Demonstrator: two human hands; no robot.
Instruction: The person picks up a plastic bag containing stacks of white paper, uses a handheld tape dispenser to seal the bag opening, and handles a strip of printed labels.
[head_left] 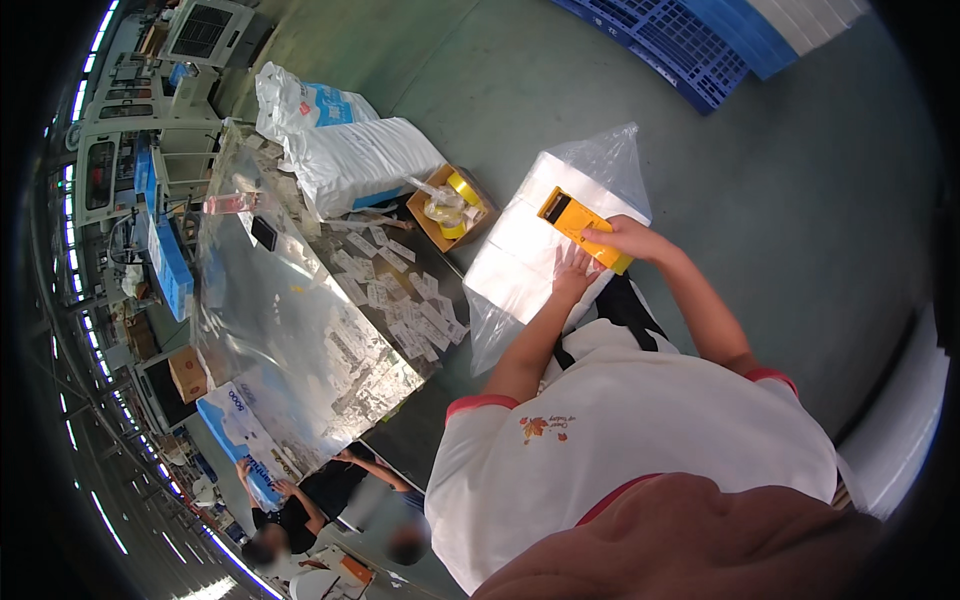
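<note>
A white pack (pixel 515 240) in a clear plastic bag (pixel 610 165) lies in front of me, close to my body. My left hand (pixel 576 270) rests on its surface near the front edge, fingers stretched out and apart. A flat yellow box-like thing (pixel 572 218) with a black band at its far end is above the pack; its exact kind is not clear. My right hand (pixel 632 240) grips its near right side, the thumb lying over the top. The left fingertips are close beside the yellow thing, and whether they touch it I cannot tell.
Left of the pack, a carton (pixel 430 222) holds yellow tape rolls. A metal-topped table (pixel 300 330) covered in places with paper labels carries a phone (pixel 264 233). White sacks (pixel 360 160) lie behind. Blue pallets (pixel 680 45) stand far right. Other people (pixel 290 510) work lower left.
</note>
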